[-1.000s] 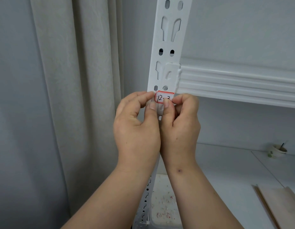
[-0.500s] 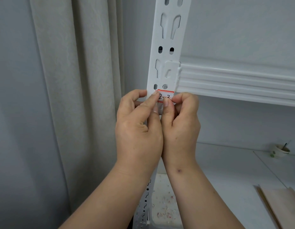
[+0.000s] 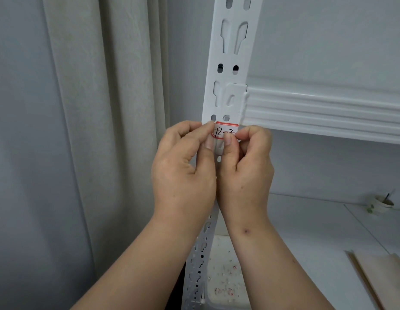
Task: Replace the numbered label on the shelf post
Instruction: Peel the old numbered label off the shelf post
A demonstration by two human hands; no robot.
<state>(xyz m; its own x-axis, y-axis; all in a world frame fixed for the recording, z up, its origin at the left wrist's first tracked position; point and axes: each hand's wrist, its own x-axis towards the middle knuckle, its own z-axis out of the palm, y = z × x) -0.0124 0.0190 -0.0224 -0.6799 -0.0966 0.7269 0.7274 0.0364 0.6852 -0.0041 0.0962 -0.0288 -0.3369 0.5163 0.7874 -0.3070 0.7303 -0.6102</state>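
Your left hand (image 3: 183,171) curls against the shelf post (image 3: 230,63), thumb and forefinger pinching the left edge of the label (image 3: 224,130). The label, red-bordered and marked 12-3, sits flat on the post just above both thumbs. Your right hand (image 3: 246,171) pinches its lower right edge. It looks thin, limp and easily torn, so work at a corner, slowly and close to the post.

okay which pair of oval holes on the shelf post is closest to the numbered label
The lowest visible pair of oval holes, directly above the red-bordered label. The other pairs sit higher up the shelf post.
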